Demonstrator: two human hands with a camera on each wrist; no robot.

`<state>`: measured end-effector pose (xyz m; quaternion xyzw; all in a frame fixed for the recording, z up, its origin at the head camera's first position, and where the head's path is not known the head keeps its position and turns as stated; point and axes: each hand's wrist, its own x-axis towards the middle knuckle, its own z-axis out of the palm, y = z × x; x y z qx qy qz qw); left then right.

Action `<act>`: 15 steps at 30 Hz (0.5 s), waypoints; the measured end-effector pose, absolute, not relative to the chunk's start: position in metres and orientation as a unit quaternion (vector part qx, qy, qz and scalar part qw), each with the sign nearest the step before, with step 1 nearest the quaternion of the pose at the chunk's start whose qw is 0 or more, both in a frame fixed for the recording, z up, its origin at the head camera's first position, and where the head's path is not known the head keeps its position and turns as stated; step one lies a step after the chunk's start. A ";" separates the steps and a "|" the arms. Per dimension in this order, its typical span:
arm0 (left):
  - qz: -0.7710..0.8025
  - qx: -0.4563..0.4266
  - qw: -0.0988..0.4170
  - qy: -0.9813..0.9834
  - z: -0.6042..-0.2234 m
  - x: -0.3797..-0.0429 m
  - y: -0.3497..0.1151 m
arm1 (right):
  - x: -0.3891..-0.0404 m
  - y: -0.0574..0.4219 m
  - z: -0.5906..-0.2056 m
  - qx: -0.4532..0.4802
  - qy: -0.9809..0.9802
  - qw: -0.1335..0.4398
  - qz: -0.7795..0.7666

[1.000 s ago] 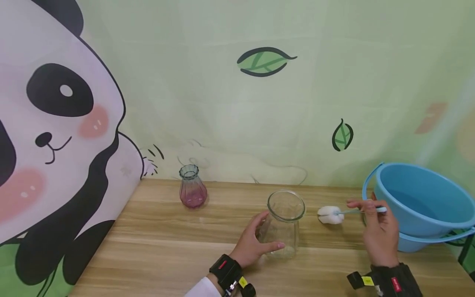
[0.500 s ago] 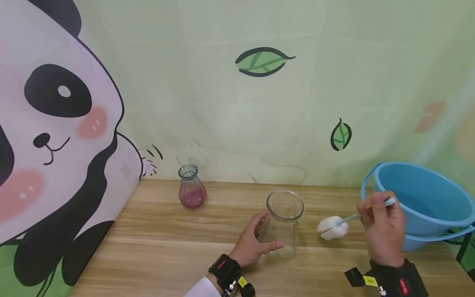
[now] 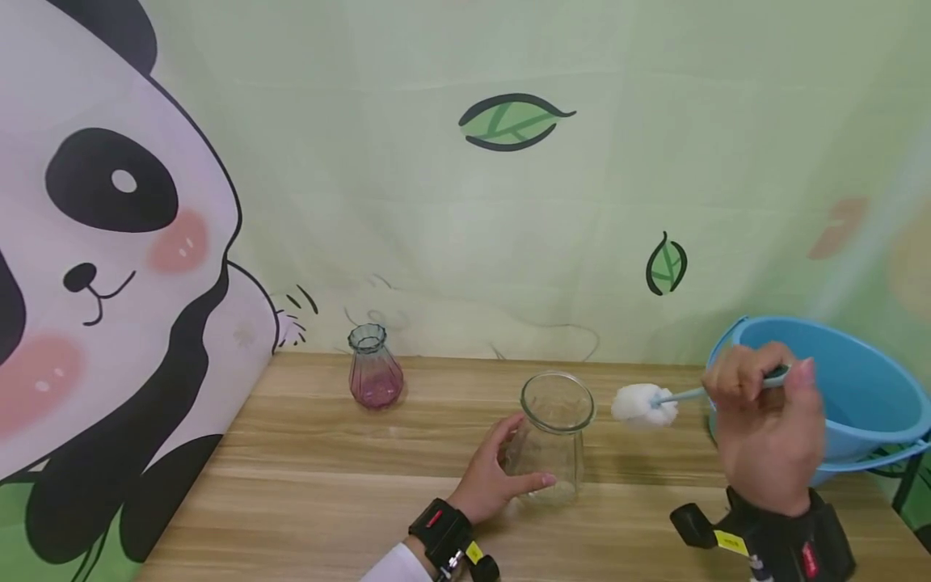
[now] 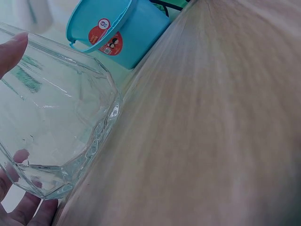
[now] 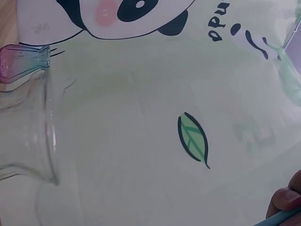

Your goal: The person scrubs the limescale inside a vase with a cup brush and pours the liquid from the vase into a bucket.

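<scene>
A clear glass vase (image 3: 556, 453) with a flared rim stands upright on the wooden table. My left hand (image 3: 494, 475) holds its left side, thumb across the front and fingers behind; the left wrist view shows the thumb and fingertips around the faceted glass (image 4: 56, 108). To the right of the vase, my right hand (image 3: 767, 428) grips the light blue handle of a brush with a white sponge head (image 3: 644, 406). That head points left, raised above the table close to the vase. In the right wrist view only curled fingers (image 5: 287, 195) and a bit of the handle show.
A small ribbed vase (image 3: 376, 372), blue-grey above and pink below, stands at the back left. Light blue buckets (image 3: 822, 347), one seemingly nested in another, sit at the right behind my right hand. A cloth backdrop with a panda print (image 3: 109, 242) hangs behind the table (image 3: 305, 485).
My right hand has turned and moved right and up, its fingers closing further round the brush handle. The sponge head dipped, then rose. My left hand and the glass vase stay put.
</scene>
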<state>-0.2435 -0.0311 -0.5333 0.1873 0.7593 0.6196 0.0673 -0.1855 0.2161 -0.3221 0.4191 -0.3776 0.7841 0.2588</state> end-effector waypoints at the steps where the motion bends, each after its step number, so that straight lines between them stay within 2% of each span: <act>1: 0.619 0.188 0.068 0.759 -0.534 -0.244 -0.031 | -0.185 0.215 -0.318 0.423 -0.373 0.260 0.784; 15: 0.616 0.190 0.065 0.761 -0.534 -0.244 -0.031 | -0.176 0.184 -0.278 0.444 -0.288 0.254 0.809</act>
